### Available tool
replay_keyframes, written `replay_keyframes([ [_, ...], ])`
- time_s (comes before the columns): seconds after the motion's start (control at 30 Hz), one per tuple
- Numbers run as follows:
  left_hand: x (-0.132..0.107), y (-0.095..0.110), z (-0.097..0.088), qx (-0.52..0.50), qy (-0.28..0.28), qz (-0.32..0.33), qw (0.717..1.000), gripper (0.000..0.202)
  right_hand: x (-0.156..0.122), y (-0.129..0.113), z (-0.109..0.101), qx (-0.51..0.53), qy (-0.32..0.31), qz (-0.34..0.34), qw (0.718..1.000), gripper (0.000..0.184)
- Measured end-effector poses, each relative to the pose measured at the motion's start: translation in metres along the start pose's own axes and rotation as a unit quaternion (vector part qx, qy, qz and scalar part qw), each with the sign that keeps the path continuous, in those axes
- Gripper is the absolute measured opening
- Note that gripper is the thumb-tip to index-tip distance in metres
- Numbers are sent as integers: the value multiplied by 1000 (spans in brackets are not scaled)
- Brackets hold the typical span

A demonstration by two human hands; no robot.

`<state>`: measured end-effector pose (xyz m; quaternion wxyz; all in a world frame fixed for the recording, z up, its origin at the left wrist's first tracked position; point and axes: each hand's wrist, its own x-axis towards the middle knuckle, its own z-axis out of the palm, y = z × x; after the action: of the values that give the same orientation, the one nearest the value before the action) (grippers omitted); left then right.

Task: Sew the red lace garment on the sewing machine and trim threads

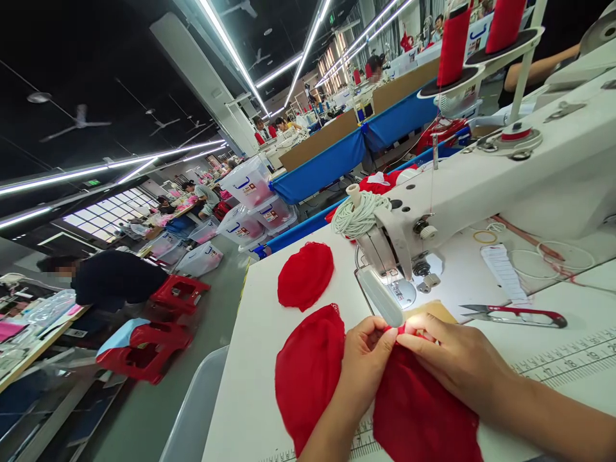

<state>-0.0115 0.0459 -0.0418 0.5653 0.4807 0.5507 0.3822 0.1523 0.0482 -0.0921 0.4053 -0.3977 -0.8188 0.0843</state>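
Note:
My left hand (366,359) and my right hand (452,356) both pinch the top edge of a red fabric piece (418,410) lying on the white sewing table (250,359). The pinched edge sits just in front of the presser foot (426,280) of the white sewing machine (505,173). A second red lace piece (308,372) lies under my left wrist. A third red piece (305,274) lies farther back on the table.
Red-handled thread snips (514,314) lie right of my hands. A coil of white cord (359,215) sits on the machine head, red thread cones (455,42) above. Plastic bins (248,183), red stools (180,292) and seated workers fill the aisle at left.

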Motion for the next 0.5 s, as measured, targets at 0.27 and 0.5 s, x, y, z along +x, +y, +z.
replay_keyframes([
  [0.27,3,0,-1,-79,20,-42,996,43,-9,13,-39,-59,-18,-7,998,23],
  [0.5,2,-1,2,-97,-16,-78,992,46,-52,80,-77,-256,-20,-7,966,36],
])
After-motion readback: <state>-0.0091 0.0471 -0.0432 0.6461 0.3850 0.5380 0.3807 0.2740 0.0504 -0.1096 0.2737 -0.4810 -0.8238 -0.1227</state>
